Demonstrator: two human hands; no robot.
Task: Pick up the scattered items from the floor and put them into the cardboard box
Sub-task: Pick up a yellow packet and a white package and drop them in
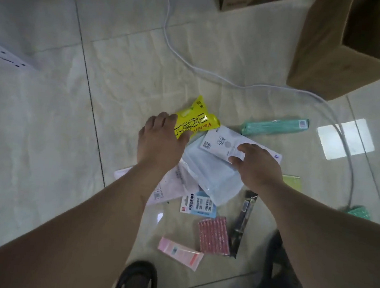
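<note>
Yellow packet (196, 119) gripped by left hand (161, 141); right hand (255, 166) pinches white peeler card (228, 145) beside teal box (275, 126)

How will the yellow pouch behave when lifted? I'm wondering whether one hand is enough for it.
The yellow pouch looks puffed and glossy, so it is probably light for its size and somewhat slippery. The left hand already grips its edge, and the film creases there, so it will likely sag or swing rather than stay stiff. Being flat-sided, it should not roll.

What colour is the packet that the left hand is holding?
Bright yellow with dark lettering; the packet shows best in the head view, under the left hand.
</note>
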